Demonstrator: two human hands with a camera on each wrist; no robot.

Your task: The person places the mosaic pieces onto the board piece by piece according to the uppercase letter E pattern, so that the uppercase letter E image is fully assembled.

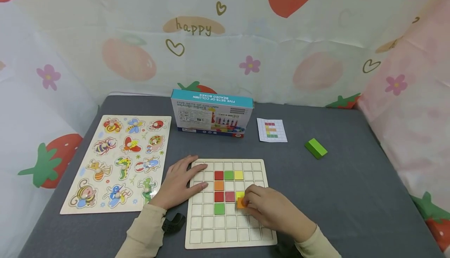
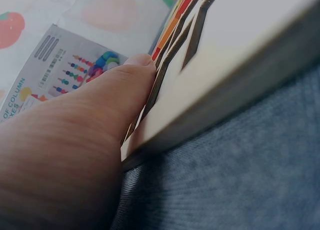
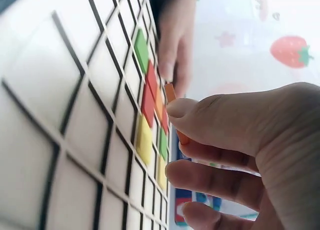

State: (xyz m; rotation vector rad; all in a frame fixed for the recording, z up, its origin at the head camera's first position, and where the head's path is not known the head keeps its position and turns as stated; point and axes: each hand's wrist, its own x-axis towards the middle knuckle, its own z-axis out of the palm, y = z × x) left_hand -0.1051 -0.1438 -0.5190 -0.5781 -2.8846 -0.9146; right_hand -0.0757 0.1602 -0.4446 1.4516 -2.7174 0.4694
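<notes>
My right hand [image 1: 277,213] pinches a small orange square tile [image 1: 240,203] between thumb and fingers, over the right middle of a white wooden grid board [image 1: 230,241]. In the right wrist view the tile stands tilted above the squares. Several coloured tiles sit in the grid: a red tile [image 1: 218,175], a green tile [image 1: 229,175] and a yellow tile [image 1: 238,175] share the upper row. An orange tile [image 1: 218,186] lies below the red one, with red, pink, yellow and green tiles lower down. My left hand [image 1: 179,181] rests on the board's left edge, fingers extended.
An insect puzzle board [image 1: 135,202] lies at the left. A bead-set box [image 1: 195,119] stands behind the grid. To its right lie a small pattern card [image 1: 277,137] and a green block [image 1: 316,148]. Printed curtains [image 1: 225,62] enclose the grey table [image 1: 351,195].
</notes>
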